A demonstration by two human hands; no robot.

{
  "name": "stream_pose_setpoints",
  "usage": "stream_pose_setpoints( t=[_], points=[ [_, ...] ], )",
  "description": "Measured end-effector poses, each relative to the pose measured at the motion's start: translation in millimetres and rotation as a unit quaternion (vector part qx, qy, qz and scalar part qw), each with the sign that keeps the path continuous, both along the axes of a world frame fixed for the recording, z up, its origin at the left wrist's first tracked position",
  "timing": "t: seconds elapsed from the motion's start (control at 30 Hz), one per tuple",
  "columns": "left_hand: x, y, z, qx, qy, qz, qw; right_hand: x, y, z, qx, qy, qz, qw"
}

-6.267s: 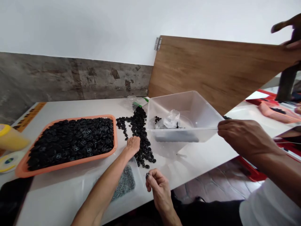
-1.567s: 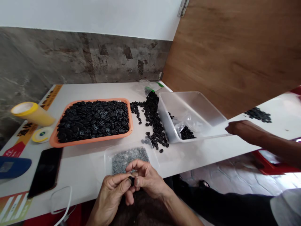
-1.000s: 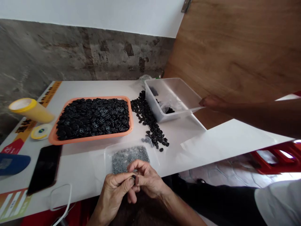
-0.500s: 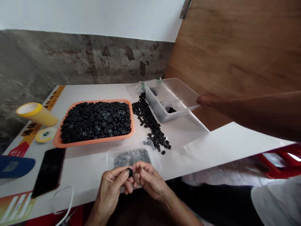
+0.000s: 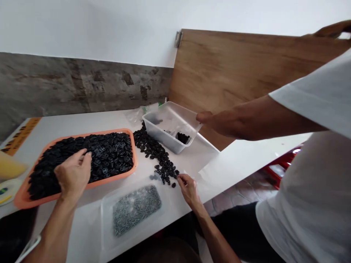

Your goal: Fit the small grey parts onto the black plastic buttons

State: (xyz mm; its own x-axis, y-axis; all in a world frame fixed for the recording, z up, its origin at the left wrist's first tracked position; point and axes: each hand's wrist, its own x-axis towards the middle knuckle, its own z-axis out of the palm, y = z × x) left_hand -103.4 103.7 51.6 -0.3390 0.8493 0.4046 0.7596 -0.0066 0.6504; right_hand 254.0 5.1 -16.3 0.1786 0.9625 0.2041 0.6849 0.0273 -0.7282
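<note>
My left hand (image 5: 74,171) is over the orange basket (image 5: 134,155), its fingers bent and slightly apart, with nothing visible between them. Small black oval two-holed plastic pieces (image 5: 112,157) fill that basket. At the near end of a loose pile of the same pieces (image 5: 156,149) on the table, my right hand (image 5: 189,188) pinches at a black piece, which its fingertips mostly hide. Between my hands stands a clear shallow tray (image 5: 105,212) of small grey metal screws or pins (image 5: 137,208).
Another person's hand (image 5: 204,117) grips the clear plastic bin (image 5: 164,138), which holds some black pieces and a plastic bag. That person's arm and white shirt (image 5: 307,190) fill the right side. A yellow cup (image 5: 11,166) and round lid (image 5: 7,191) stand at left.
My hands have parted from in front of the tray, where the left held a black piece. The left moved to the basket, the right to the loose pile. The view has turned right.
</note>
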Motion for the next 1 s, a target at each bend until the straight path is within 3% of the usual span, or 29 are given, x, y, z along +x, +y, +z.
stream_pose_setpoints(
  t=[0.07, 0.13, 0.23, 0.33, 0.47, 0.57, 0.7, 0.87, 1.0],
  points=[
    [22, -26, -5.0, 0.027, 0.025, -0.015, 0.999, 9, 16, -5.5, 0.007, -0.038, -0.001, 0.999],
    [46, -56, -13.4, 0.059, 0.066, -0.128, 0.988, 13, 32, -8.5, 0.006, -0.072, 0.013, 0.997],
    [75, -94, -30.7, 0.021, 0.072, -0.237, 0.969, 16, 56, -11.8, -0.014, -0.11, 0.033, 0.993],
    [83, -114, -47.7, -0.028, 0.057, -0.276, 0.959, 20, 73, -14.6, -0.045, -0.13, 0.055, 0.989],
    [78, -117, -57.1, -0.136, 0.107, -0.277, 0.945, 21, 80, -16.3, -0.069, -0.13, 0.071, 0.987],
    [83, -115, -53.5, -0.206, 0.159, -0.291, 0.921, 17, 78, -15.8, -0.074, -0.108, 0.068, 0.989],
    [103, -113, -47.5, -0.236, 0.189, -0.313, 0.9, 9, 74, -10.2, -0.066, -0.047, 0.063, 0.995],
    [118, -107, -50.3, -0.263, 0.208, -0.3, 0.893, -2, 59, 8.6, -0.07, 0.096, 0.059, 0.991],
    [116, -105, -58.6, -0.275, 0.178, -0.293, 0.898, -15, 34, 26.7, -0.098, 0.255, 0.108, 0.956]
  ],
)
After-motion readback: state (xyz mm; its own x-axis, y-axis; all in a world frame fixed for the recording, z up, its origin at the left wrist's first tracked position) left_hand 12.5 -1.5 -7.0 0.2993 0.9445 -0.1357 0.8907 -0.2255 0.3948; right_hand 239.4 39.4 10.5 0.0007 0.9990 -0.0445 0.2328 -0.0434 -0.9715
